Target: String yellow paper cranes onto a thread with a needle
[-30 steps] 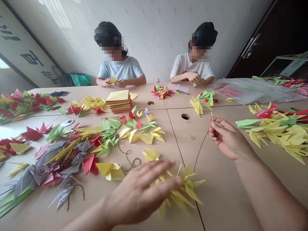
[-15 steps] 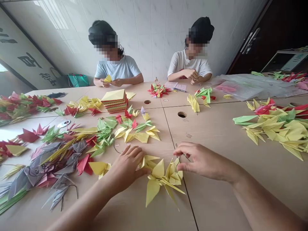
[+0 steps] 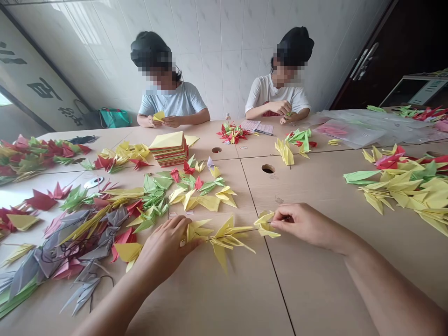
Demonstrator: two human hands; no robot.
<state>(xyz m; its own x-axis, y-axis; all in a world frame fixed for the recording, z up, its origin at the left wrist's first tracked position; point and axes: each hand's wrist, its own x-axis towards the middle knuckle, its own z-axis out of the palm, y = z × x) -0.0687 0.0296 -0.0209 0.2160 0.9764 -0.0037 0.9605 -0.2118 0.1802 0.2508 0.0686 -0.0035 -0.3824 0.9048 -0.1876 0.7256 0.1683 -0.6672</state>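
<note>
A string of yellow folded paper cranes (image 3: 224, 235) is stretched between my two hands, just over the table, with a thin dark cord showing between some of them. My left hand (image 3: 171, 242) is closed on the crane at the left end, its thumb along the near side. At the other end, my right hand (image 3: 303, 226) pinches the string beside the rightmost crane (image 3: 264, 225); the fingers hide exactly what lies between them. Left of my left hand lies a loose yellow folded piece (image 3: 129, 252).
Piles of coloured folded paper (image 3: 80, 224) cover the left side, and more yellow pieces (image 3: 402, 182) lie at right. A stack of paper squares (image 3: 170, 149) stands mid-table. Across the table (image 3: 315, 280) sit two people, one holding yellow paper (image 3: 158, 115). A round hole (image 3: 268, 168) pierces the tabletop.
The bunched yellow cranes have been drawn out into a line. My right hand has closed and moved right with the end crane, while my left hand has shifted slightly left and down.
</note>
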